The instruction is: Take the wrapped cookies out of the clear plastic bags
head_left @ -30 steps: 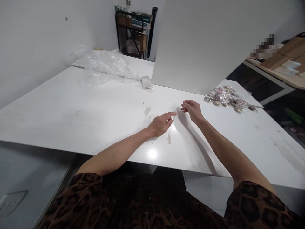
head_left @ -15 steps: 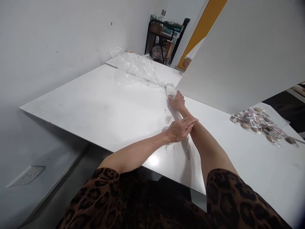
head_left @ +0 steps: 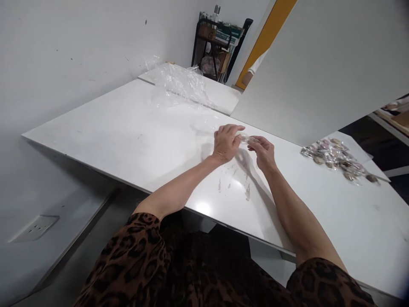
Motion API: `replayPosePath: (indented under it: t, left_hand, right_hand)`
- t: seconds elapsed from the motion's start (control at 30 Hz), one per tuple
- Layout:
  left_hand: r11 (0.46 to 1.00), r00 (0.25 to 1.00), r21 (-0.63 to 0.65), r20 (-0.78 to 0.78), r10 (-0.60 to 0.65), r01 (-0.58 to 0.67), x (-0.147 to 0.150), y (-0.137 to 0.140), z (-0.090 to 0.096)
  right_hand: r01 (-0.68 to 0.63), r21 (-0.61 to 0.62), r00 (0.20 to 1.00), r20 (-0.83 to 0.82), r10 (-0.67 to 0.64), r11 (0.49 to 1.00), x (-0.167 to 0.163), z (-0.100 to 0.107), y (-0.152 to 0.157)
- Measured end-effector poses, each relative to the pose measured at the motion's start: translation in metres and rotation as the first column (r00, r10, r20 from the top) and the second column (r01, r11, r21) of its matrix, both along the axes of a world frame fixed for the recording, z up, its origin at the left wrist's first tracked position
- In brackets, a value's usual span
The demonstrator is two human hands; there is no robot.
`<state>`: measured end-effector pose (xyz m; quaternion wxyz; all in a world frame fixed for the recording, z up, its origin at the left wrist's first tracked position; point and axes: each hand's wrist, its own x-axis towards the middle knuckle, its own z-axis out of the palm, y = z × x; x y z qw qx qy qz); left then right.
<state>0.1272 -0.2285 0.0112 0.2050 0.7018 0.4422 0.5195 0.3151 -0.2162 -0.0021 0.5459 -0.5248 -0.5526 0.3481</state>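
My right hand pinches one end of a shiny clear plastic piece above the white table. On its other side, my left hand has curled fingers and its thumb at the plastic. Part of the piece is hidden by the hands, so I cannot tell whether it is a bag or a strip. More thin clear film shows just beyond my left hand. Small brownish flakes lie on the tabletop below the hands.
Crumpled clear plastic bags lie at the far left. Several small wrapped items are heaped at the right. A tall pale panel stands behind the table, with a person's arm at its edge. A black cart stands beyond.
My left hand has left my right forearm and moved forward to the plastic. The right hand has drawn back and to the right with the plastic from the table's far side.
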Motion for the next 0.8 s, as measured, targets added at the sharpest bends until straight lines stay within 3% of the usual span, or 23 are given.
replayPosePath:
  t: [0.03,0.1,0.13,0.2,0.27,0.33,0.4,0.47,0.57,0.63,0.73,0.8]
  left_hand:
    - [0.999,0.998,-0.038,-0.052,-0.030,0.028,-0.008,0.001,0.007]
    - [0.968,0.965,-0.152,-0.143,-0.222,0.200,-0.021,0.002,0.016]
    - [0.919,0.921,-0.229,-0.150,-0.359,0.320,-0.025,0.002,0.019]
    - [0.763,0.793,-0.356,-0.089,-0.602,0.539,-0.028,-0.001,0.018]
    - [0.632,0.686,-0.410,-0.020,-0.727,0.658,-0.024,-0.007,0.013]
    - [0.598,0.657,-0.430,-0.013,-0.753,0.676,-0.016,-0.014,0.004]
    - [0.631,0.695,-0.445,-0.027,-0.719,0.636,-0.009,-0.019,-0.003]
    - [0.703,0.779,-0.439,-0.011,-0.627,0.560,-0.003,-0.022,-0.009]
    - [0.845,0.915,-0.367,0.049,-0.400,0.389,0.000,-0.024,-0.011]
    - [0.919,0.967,-0.299,0.085,-0.240,0.255,0.001,-0.024,-0.009]
    - [0.956,0.989,-0.273,0.128,-0.080,0.112,0.002,-0.027,-0.008]
    - [0.951,0.983,-0.289,0.174,-0.064,0.113,0.005,-0.029,-0.009]
  right_hand:
    - [-0.005,0.000,0.998,-0.063,0.005,1.000,0.007,0.004,-0.013]
    - [-0.026,0.005,0.982,-0.187,0.026,1.000,0.019,0.013,-0.034]
    - [-0.038,0.012,0.969,-0.242,0.040,0.999,0.024,0.017,-0.042]
    - [-0.066,0.022,0.944,-0.321,0.070,0.998,0.030,0.023,-0.056]
    - [-0.112,0.015,0.927,-0.360,0.110,0.994,0.031,0.026,-0.066]
    - [-0.180,-0.011,0.913,-0.375,0.163,0.984,0.029,0.026,-0.072]
    - [-0.226,-0.042,0.901,-0.389,0.192,0.973,0.024,0.026,-0.076]
    - [-0.219,-0.046,0.896,-0.405,0.182,0.975,0.019,0.025,-0.078]
    - [-0.179,-0.028,0.899,-0.411,0.152,0.983,0.012,0.023,-0.079]
    - [-0.173,-0.036,0.916,-0.373,0.147,0.984,0.006,0.019,-0.080]
    - [-0.173,-0.037,0.957,-0.241,0.160,0.984,-0.004,0.009,-0.083]
    - [-0.197,-0.029,0.968,-0.163,0.190,0.980,-0.011,0.002,-0.086]
